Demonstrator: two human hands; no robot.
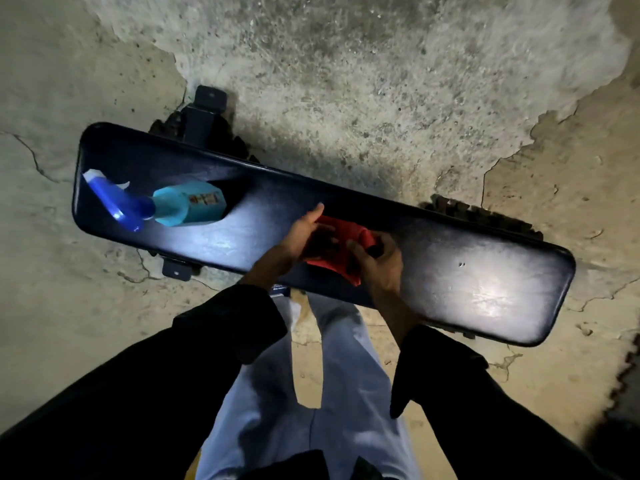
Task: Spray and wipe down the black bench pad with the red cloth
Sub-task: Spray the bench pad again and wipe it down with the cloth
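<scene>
The long black bench pad runs from upper left to lower right across the view, shiny under the light. A red cloth is bunched over the middle of the pad. My left hand holds its left side, with the fingers mostly straight along the cloth. My right hand grips the cloth's right side with curled fingers. A blue spray bottle with a dark blue trigger head lies on its side at the pad's left end, away from both hands.
Cracked, worn concrete floor surrounds the bench. The black bench frame sticks out behind the pad's left end and a foot bracket shows at the near edge. My legs stand close to the pad's near side.
</scene>
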